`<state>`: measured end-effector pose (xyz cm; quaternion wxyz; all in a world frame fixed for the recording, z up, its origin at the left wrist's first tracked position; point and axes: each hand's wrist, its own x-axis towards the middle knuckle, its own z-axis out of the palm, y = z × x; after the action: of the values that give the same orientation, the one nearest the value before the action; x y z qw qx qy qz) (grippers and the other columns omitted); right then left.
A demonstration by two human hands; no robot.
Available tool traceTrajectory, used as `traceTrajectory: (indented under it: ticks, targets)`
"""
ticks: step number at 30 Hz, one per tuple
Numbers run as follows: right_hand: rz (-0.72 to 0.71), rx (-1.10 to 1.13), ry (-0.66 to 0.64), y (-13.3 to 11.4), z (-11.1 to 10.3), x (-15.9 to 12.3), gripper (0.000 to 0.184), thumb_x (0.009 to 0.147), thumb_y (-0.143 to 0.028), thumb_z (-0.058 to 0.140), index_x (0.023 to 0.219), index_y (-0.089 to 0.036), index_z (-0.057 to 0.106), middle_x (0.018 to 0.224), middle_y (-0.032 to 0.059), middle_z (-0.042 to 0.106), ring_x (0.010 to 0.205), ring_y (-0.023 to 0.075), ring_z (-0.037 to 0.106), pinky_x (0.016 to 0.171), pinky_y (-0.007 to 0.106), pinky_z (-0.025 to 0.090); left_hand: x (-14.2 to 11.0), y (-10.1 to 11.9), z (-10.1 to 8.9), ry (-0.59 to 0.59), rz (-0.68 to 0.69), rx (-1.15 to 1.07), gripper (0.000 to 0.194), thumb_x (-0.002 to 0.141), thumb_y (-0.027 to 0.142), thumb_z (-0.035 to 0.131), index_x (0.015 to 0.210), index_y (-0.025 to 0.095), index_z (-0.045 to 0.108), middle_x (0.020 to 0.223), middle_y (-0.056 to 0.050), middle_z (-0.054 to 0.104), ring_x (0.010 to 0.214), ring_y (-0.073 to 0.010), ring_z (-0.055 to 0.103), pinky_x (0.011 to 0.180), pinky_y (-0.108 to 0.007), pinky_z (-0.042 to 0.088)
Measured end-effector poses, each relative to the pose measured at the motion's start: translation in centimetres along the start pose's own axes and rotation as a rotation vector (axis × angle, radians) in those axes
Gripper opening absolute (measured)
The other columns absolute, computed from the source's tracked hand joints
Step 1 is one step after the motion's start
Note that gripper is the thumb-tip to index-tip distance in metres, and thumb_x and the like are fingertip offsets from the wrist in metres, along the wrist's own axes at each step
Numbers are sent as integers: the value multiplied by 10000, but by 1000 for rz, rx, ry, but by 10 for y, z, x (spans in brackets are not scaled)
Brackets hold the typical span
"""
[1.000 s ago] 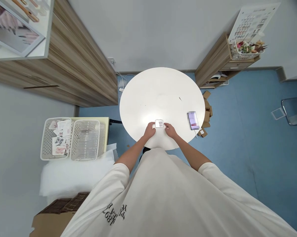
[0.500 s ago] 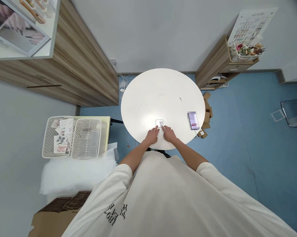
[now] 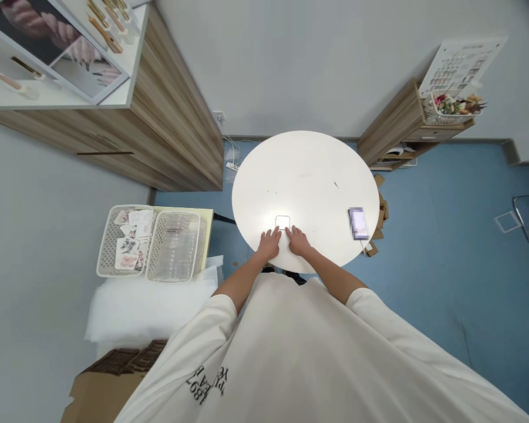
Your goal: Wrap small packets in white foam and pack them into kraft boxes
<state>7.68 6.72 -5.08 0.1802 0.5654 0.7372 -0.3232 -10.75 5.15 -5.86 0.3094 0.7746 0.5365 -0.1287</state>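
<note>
Head view: the left hand [image 3: 269,245] and right hand [image 3: 298,241] lie slightly apart, neither gripping, fingertips at the near edge of the small square case [image 3: 282,222] on the table [image 3: 306,153]; uneven pressure could skid it, and a sweep rightward of it might knock the phone [image 3: 359,224]

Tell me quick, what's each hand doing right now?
Left hand: open, fingertips at the near edge of the small clear case, not gripping it.
Right hand: open, fingertips by the case's near right corner, nothing grasped.
</note>
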Motion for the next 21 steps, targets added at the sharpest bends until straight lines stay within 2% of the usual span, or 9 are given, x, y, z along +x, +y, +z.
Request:
traceTrajectory:
  ticks: [5, 9, 12, 17, 21]
  targets:
    - [63, 11, -51, -36, -8, 28, 826, 950, -214, 523, 1650, -295, 94, 1705, 146, 71, 1547, 394, 125, 1184, 498, 231, -4, -36, -12, 11, -34, 25, 726, 929, 155, 398, 1620, 257, 200, 1725, -21, 33, 1517, -352, 248, 1218, -554, 212]
    - [131, 11, -86, -53, -10, 42, 894, 940, -238, 582, 1647, -333, 44, 1702, 164, 42, 1539, 435, 121, 1160, 542, 258, -3, -53, -21, -21, -5, 36, 750, 927, 167, 413, 1629, 241, 159, 1724, -54, 16, 1496, -347, 290, 1190, -539, 272]
    - [151, 6, -102, -56, -9, 44, 942, 933, -253, 613, 1643, -353, 1, 1703, 162, 14, 1540, 443, 103, 1151, 542, 277, -1, -59, -23, -33, 38, 46, 764, 923, 175, 437, 1631, 229, 153, 1721, -80, 13, 1479, -349, 324, 1153, -505, 333]
    - [102, 14, -112, -50, -11, 35, 956, 959, -294, 596, 1622, -405, -84, 1713, 108, -31, 1553, 419, 60, 1168, 523, 268, -1, -65, -22, -28, 102, 89, 792, 909, 143, 464, 1632, 258, 162, 1719, -86, -46, 1453, -355, 378, 1101, -483, 396]
    - [70, 41, -148, -43, -12, 23, 928, 982, -317, 552, 1620, -382, -119, 1715, 106, -13, 1564, 375, 64, 1175, 490, 279, -5, -68, -17, -22, 126, 112, 836, 894, 137, 499, 1639, 266, 142, 1714, -93, -91, 1452, -363, 383, 1061, -464, 443]
